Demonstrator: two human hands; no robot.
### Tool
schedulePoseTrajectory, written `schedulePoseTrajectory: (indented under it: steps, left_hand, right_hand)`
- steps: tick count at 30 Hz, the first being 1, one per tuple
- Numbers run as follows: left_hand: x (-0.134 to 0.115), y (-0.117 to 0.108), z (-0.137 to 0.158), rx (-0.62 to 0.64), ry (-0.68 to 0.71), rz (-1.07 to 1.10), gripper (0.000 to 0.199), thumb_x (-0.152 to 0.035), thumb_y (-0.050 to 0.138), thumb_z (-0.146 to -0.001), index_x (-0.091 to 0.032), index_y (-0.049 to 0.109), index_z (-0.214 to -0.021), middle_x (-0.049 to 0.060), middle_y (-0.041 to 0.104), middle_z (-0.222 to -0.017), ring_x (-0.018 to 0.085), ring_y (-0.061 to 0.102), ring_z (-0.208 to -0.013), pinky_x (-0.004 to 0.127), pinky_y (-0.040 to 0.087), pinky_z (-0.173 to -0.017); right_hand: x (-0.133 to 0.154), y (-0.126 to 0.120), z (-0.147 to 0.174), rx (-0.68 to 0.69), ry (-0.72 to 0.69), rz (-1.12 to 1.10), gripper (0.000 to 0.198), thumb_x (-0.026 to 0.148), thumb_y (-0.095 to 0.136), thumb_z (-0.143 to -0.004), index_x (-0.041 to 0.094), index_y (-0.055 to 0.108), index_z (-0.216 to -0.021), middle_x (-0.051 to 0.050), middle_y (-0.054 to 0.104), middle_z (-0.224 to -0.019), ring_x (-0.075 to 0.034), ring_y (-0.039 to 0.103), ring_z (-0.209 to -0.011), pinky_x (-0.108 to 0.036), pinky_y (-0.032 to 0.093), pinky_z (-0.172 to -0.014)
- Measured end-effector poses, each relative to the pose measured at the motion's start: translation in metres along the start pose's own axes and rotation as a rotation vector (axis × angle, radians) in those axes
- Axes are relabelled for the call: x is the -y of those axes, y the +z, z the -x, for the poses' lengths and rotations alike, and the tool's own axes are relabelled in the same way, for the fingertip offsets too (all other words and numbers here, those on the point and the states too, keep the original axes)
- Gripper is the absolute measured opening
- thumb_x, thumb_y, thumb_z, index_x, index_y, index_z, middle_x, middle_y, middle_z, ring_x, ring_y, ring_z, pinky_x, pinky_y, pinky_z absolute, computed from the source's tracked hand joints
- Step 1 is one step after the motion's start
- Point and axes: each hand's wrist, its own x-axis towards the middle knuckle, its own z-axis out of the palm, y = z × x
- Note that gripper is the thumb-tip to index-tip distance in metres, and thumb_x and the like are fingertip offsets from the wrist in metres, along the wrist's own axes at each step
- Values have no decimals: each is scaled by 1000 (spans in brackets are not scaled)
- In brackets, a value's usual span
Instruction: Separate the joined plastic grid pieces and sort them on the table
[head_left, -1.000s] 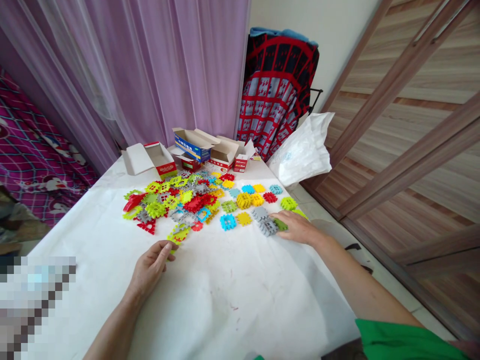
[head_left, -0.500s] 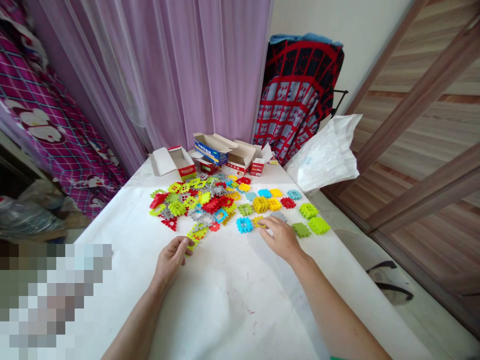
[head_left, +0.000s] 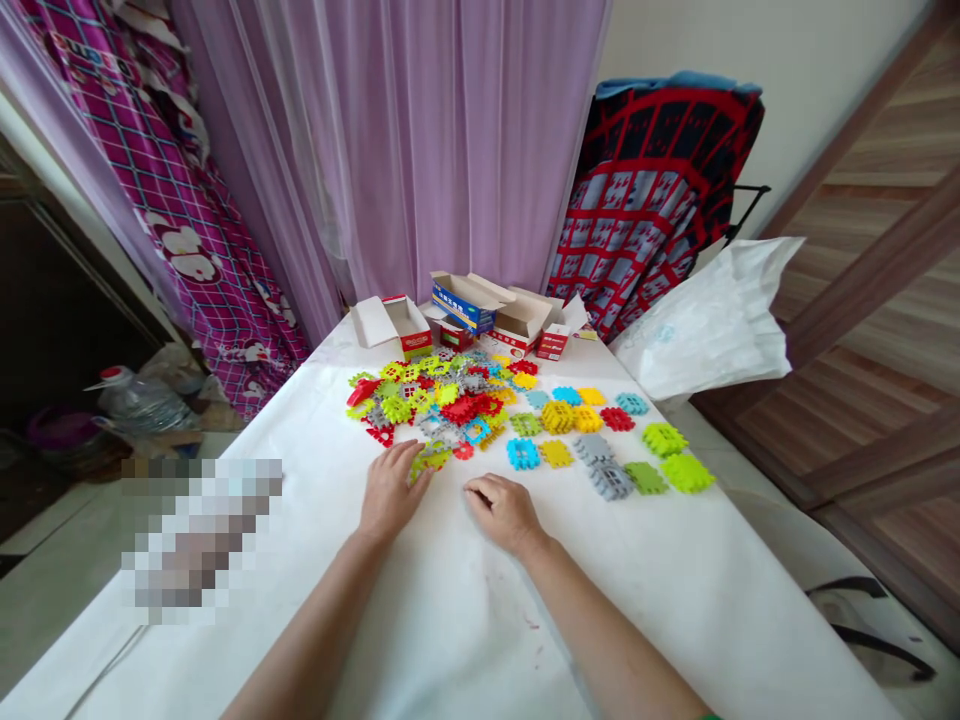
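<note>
Left hand (head_left: 388, 492) flat on white surface (head_left: 450, 620), fingers loosely spread, fingertips touching yellow-green toothed piece (head_left: 429, 458) at near edge of mixed pile of plastic pieces (head_left: 435, 400); nothing gripped. Right hand (head_left: 501, 510) just beside it, knuckles up, fingers curled under; cannot tell whether it holds anything. Blue piece (head_left: 523, 453), yellow piece (head_left: 556, 453), grey pieces (head_left: 604, 468), green pieces (head_left: 667, 458) laid out singly right of pile. Open cardboard boxes (head_left: 480, 315) at far edge of surface. White bag (head_left: 712, 325) far right.
</note>
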Motion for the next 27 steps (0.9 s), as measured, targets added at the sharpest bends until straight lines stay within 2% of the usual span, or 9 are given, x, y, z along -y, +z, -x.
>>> schedulePoseTrajectory:
  steps: [5,7,10,13,18,24,27]
  left_hand:
    - [-9,12,-16,111,-26,-177,36,-35,54,-87,-24,60,-121,8,66,-120,28,57,-113,44,43,-96]
    - [-9,12,-18,83,-70,-218,36,-32,52,-88,-23,60,-123,9,64,-123,28,57,-112,43,44,-95]
    - [-5,9,-17,-28,-159,-278,36,-27,48,-89,-20,61,-122,13,58,-129,30,55,-115,44,45,-94]
    - [1,5,-8,-84,-186,-265,34,-30,45,-91,-19,63,-117,15,56,-131,30,54,-117,44,44,-96]
    - [12,-1,19,22,-66,-237,44,-44,55,-86,-22,58,-124,12,54,-136,30,51,-123,45,41,-102]
    - [17,-8,27,-68,-245,-225,42,-29,47,-88,-14,56,-126,16,63,-122,28,58,-112,42,44,-97]
    - [19,-14,34,-81,-251,-208,37,-20,38,-88,-15,63,-115,14,68,-114,27,61,-106,42,45,-96]
  right_hand:
    - [1,0,-1,15,7,23,20,19,52,-87,25,70,-87,-1,72,-87,-15,65,-84,-23,46,-79]
    - [1,0,-2,11,4,23,20,19,52,-86,25,70,-87,-2,72,-87,-15,65,-84,-23,46,-79]
    - [-1,0,-1,-8,2,9,19,18,52,-85,24,70,-86,-2,72,-87,-15,66,-84,-23,46,-78]
    - [-6,-2,1,-54,25,-10,20,18,51,-85,24,70,-86,-2,72,-88,-16,66,-84,-23,46,-78]
    - [-16,-3,4,-111,76,-16,21,19,51,-83,24,70,-84,-2,73,-87,-15,65,-79,-24,47,-75]
    - [-23,-1,1,-126,83,-65,21,23,49,-83,24,70,-83,-2,73,-85,-16,65,-78,-25,48,-74]
    - [-25,-1,1,-126,85,-76,23,25,48,-82,25,71,-84,-2,74,-84,-17,66,-76,-26,48,-73]
